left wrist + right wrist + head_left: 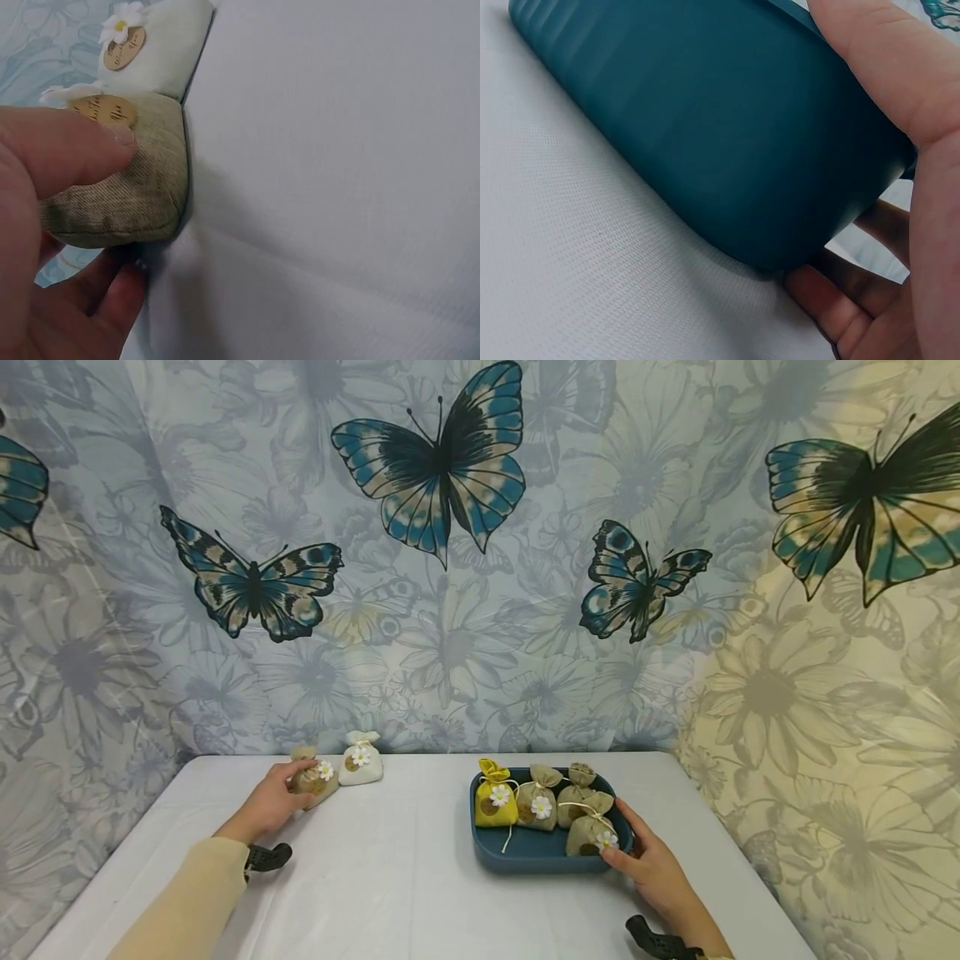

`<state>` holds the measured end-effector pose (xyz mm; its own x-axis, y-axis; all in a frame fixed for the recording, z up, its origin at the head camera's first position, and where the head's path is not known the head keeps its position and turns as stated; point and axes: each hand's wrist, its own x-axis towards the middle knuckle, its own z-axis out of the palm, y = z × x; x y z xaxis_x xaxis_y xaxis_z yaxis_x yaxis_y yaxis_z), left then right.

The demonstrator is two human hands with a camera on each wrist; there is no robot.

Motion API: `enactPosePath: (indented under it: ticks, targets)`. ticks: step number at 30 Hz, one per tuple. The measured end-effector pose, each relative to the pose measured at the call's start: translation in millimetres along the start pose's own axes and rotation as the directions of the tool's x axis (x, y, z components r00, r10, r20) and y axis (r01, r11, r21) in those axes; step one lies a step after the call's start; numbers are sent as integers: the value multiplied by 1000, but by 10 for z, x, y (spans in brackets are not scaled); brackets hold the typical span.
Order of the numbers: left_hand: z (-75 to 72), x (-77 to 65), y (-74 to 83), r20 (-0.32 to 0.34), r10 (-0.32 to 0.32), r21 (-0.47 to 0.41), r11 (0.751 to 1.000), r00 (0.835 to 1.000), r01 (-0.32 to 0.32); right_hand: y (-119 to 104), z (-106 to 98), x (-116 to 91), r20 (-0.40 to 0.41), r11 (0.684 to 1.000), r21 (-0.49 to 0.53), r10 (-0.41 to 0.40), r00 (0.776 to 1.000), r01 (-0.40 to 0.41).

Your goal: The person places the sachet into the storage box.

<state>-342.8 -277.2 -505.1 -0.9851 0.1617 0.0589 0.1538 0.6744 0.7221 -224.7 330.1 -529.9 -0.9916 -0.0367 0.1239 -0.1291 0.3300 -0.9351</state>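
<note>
Head view shows the left hand grasping a brown sachet at the far left of the table; the left wrist view puts the thumb across its front by the round wooden label, other fingers curling in from the opposite side. Pinching the stuffed body between two sides seems a steadier hold than its narrow gathered neck would give. How far those shadowed fingers reach beneath it, I cannot tell. Just past the sachet from these fingertips stands a white sachet.

Well apart, the right hand grips the near right corner of a blue tray, thumb at the rim and fingers around the outer wall, presumably to keep it from sliding. Directly inside that thumb leans a flowered tan sachet; beyond it are a rear tan sachet, a middle tan sachet and, farthest from these fingers, a yellow sachet.
</note>
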Motion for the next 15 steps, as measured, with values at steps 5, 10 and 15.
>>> enactPosePath:
  ticks: [5,10,15]
  targets:
    - [48,-23,8,-17,64,-32,997,998,-65,-22,-7,-5,4,1000,-18,5,1000,-5]
    - [80,-69,42,11,133,-65,989,991,-132,-23,-12,-7,5,1000,-21,12,1000,-12]
    - [104,-121,79,31,153,-49,987,988,-152,-21,-13,-11,4,1000,-20,18,1000,-18]
